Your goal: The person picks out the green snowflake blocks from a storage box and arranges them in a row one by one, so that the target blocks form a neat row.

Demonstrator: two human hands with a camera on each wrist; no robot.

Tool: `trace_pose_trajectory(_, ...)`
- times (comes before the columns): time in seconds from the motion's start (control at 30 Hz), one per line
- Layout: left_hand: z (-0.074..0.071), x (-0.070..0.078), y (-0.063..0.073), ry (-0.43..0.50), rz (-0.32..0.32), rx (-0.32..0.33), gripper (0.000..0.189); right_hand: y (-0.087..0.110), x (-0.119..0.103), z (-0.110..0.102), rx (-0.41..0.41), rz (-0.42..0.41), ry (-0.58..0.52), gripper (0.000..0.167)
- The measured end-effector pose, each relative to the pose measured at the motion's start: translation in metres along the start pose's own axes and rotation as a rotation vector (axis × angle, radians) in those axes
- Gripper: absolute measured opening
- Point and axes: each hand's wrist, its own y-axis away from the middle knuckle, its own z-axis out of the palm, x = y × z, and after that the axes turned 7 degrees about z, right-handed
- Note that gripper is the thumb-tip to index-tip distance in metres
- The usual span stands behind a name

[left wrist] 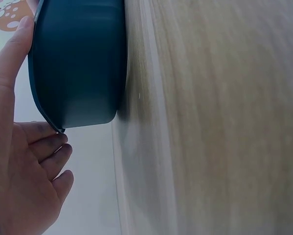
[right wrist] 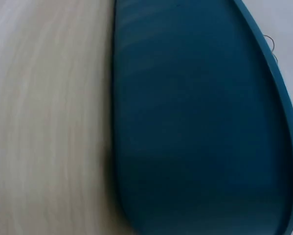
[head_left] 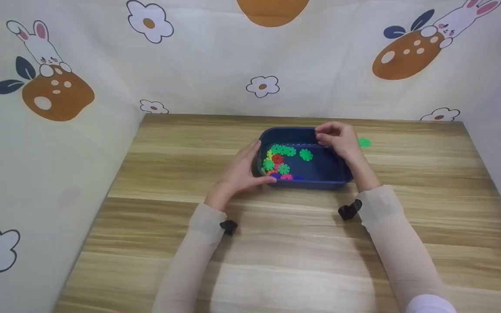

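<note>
- The blue tray (head_left: 322, 167) sits on the wood-patterned counter (head_left: 285, 243), just above and right of the middle of the head frame.
- The two hands are apart, at opposite ends of the tray.
- The left hand (head_left: 237, 171) holds the tray's left end, its thumb over the near rim and its fingers along the side; in the left wrist view, it lies at the left edge, fingertips by the rim's corner.
- The right hand (head_left: 339, 138) is at the tray's far right corner, fingers bent and thumb close to the index finger. I cannot tell whether anything is pinched there, or whether the fingers touch the rim.
- Toothed round pieces gather in the tray's left part: a row of green pieces (head_left: 283, 150) along the top of the group, a red piece (head_left: 277, 159) below them, a yellow piece (head_left: 269, 154) to its left and a pink piece (head_left: 286, 177) near the front wall.
- A green piece (head_left: 306, 154) lies apart from that group, near the tray's middle.
- Another green disc (head_left: 364, 142) is on the counter outside the tray, just right of the right hand.
- The pale sleeves (head_left: 176, 269) come in from the bottom of the head frame, with a small black device (head_left: 228, 226) at each wrist.
- Behind, at upper left and upper right, a printed cloth (head_left: 207, 65) shows rabbits, orange fruit and white flowers.
</note>
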Motion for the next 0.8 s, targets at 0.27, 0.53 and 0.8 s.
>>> trace_pose_trajectory(0.27,-0.001,0.0,0.0,-0.008,0.029,-0.002,0.121,0.0,0.003,0.014,-0.01,0.014,0.004,0.028)
trace_pose_trajectory(0.53,-0.001,0.001,0.0,0.012,0.008,-0.004,0.118,-0.002,0.006,0.024,-0.035,0.04,0.039,0.025)
trace_pose_trajectory(0.8,-0.001,0.002,0.0,0.036,-0.001,0.001,0.115,-0.002,0.008,0.036,-0.042,0.066,0.15,0.023)
